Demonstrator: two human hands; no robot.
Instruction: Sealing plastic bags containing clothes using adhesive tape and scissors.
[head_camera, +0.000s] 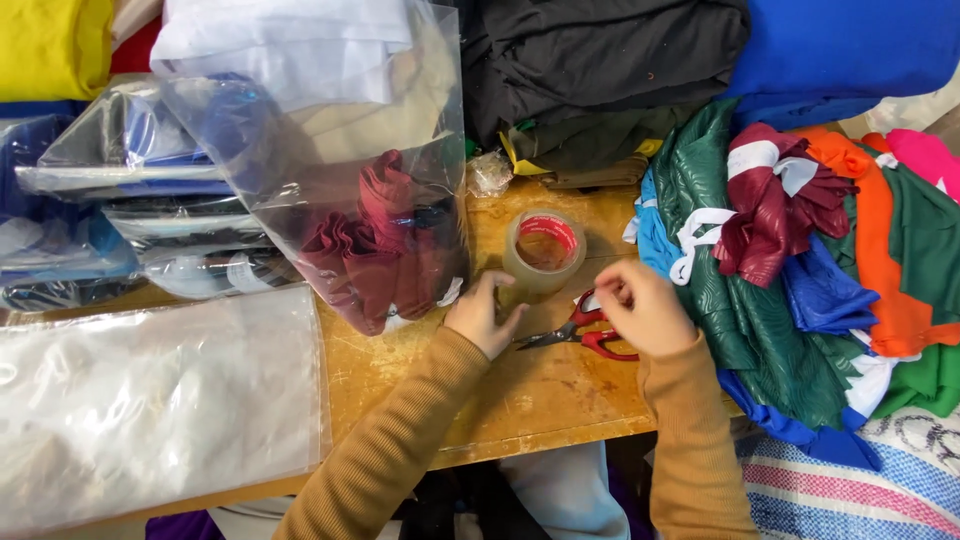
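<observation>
The left hand (483, 316) rested against the near side of the roll of clear packing tape (543, 253), fingers curled onto its wall, which steadied the roll upright on its edge-down face on the wooden table (520, 390). The right hand (640, 308) was closed, fingertips pinched together near the roll at its 3 o'clock side; whether they gripped a tape end could not be told. Red-handled scissors (585, 333) lay flat on the table directly under the right hand, blades pointing toward 9 o'clock, touching neither palm visibly, placed within immediate reach.

At 10 o'clock from the roll stood a clear plastic bag (340, 190) containing maroon cloth (375, 250), its lower corner just beside the left hand. At 3 o'clock a heap of coloured fabrics (800, 260) overlapped the table edge and lay close to the right wrist. Dark folded cloth (590, 70) occupied 12 o'clock. Flat empty plastic bags (150, 400) covered the table at 8 o'clock.

Open surface was limited to a bare strip from the roll toward 6 o'clock, ending at the near table edge between both sleeves. Lateral movement was bounded by the bag and the fabric heap.
</observation>
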